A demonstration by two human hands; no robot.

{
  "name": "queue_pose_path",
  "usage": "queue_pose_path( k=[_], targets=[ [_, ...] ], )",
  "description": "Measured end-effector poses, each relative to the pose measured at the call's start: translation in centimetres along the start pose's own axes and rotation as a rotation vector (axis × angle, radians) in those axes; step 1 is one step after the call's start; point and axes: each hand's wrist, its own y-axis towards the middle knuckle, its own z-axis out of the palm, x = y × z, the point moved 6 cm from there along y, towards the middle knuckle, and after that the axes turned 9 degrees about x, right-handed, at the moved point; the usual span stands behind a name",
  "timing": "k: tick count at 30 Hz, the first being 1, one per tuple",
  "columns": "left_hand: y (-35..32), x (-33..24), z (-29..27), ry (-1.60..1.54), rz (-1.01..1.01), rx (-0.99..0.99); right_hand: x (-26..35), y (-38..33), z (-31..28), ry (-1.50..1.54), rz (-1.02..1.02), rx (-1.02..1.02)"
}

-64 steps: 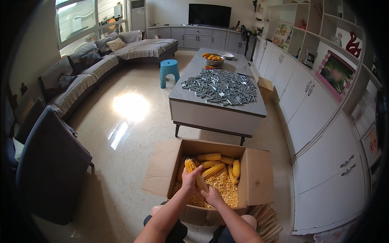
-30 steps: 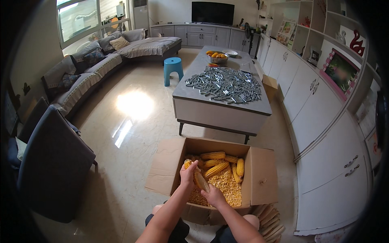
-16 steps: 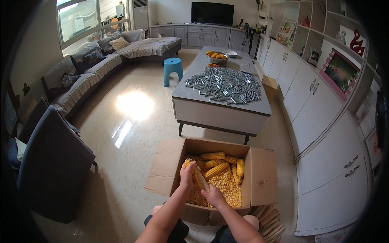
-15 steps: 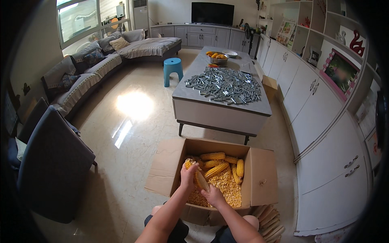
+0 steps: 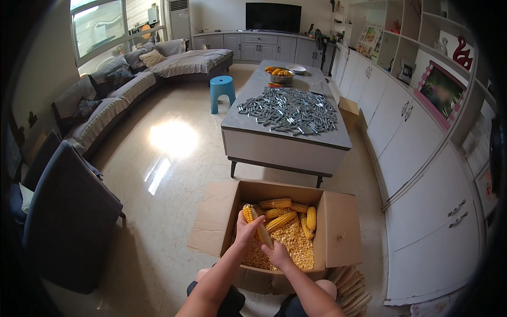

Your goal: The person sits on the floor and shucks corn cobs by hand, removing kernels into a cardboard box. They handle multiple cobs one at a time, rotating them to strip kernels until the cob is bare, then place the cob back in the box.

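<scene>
A partly shelled corn cob (image 5: 262, 235) is held slantwise over an open cardboard box (image 5: 338, 222). Yellow kernels remain at its upper end, while the lower part is bare and pale. My left hand (image 5: 246, 231) is closed around its upper part. My right hand (image 5: 277, 255) grips the lower end, fingers wrapped round it. Below both hands, loose corn kernels (image 5: 293, 240) cover the box's bottom. Several whole corn cobs (image 5: 282, 220) lie along the box's far and right sides.
Bare cobs (image 5: 353, 288) are piled on the floor at the box's right. Beyond the box stands a grey table (image 5: 288, 150) covered with small metal cylinders (image 5: 296, 111) and a bowl of corn (image 5: 280, 76). A blue stool (image 5: 222, 90), a dark chair (image 5: 74, 211) and white cabinets (image 5: 422, 174) stand around.
The held cob has turned a little, showing more of its yellow kernels at the top. Both hands keep their grip in almost the same place. The view has shifted slightly.
</scene>
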Motion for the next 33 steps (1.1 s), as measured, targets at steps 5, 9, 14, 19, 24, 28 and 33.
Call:
queue_pose_path(
  k=[5, 9, 14, 19, 24, 28, 33],
  targets=[
    [0.0, 0.4, 0.8, -0.457, -0.198, 0.131, 1.8, -0.6, -1.1, 0.209, 0.046, 0.036],
    [-0.1, 1.0, 1.2, -0.406, -0.235, 0.237, 0.5, 0.0, -0.9, 0.299, -0.007, 0.042],
    [-0.5, 1.0, 0.7, -0.170, -0.208, 0.073, 0.4, 0.1, -0.2, 0.245, -0.084, -0.029],
    [-0.4, 1.8, 1.0, -0.395, -0.355, 0.111, 1.0, -0.2, -0.7, 0.416, 0.119, 0.075],
    [-0.4, 2.7, 1.1, -0.340, -0.330, 0.236, -0.5, 0.7, -0.8, 0.386, 0.095, 0.068],
    [-0.6, 2.4, 1.0, -0.227, -0.260, 0.100, -1.0, 1.0, 0.2, 0.298, -0.016, -0.025],
    [-0.8, 2.3, 1.1, -0.166, -0.261, 0.035, -1.0, 1.1, 0.5, 0.345, -0.068, -0.042]
  ],
)
